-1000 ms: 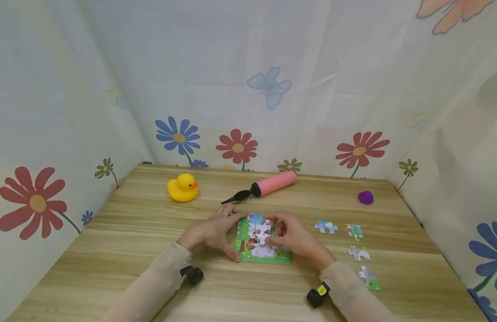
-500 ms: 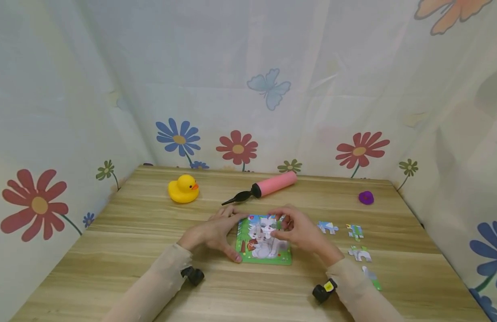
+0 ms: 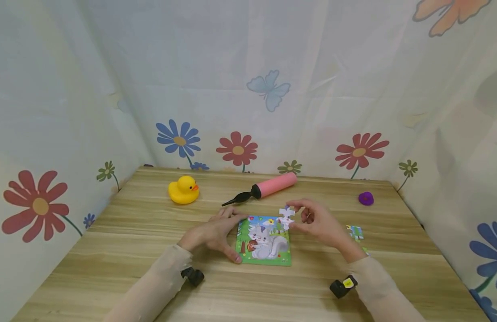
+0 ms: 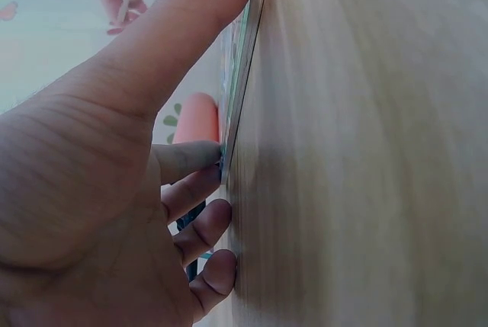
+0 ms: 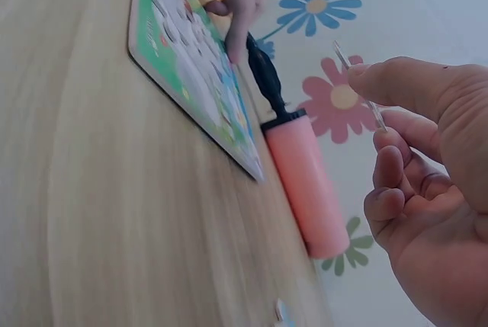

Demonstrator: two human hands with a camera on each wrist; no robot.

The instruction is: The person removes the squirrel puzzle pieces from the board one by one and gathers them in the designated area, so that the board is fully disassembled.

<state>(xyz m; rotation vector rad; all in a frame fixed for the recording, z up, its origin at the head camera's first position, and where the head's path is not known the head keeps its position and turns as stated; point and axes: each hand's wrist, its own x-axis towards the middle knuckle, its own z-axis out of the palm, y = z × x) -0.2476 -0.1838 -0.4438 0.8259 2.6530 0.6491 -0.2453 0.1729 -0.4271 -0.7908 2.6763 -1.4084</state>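
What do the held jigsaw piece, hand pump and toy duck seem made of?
Jigsaw piece: probably printed cardboard; thin and flat edge-on, gloss unclear.
Hand pump: likely moulded plastic; smooth, semi-matte pink and black.
Toy duck: perhaps vinyl or rubber; smooth, rounded, satin-looking yellow.

head view from above, facing forward, wrist views low, close, tilted, sharing pump (image 5: pixel 305 182)

Hidden and cropped parts

Head view: right arm (image 3: pixel 382 286) hides most of a piece (image 3: pixel 366 251), three o'clock from the board (image 3: pixel 266 262); purple object (image 3: pixel 366 198), two o'clock, too small to identify. Left wrist view: right hand (image 3: pixel 321 224) cropped at eleven o'clock.
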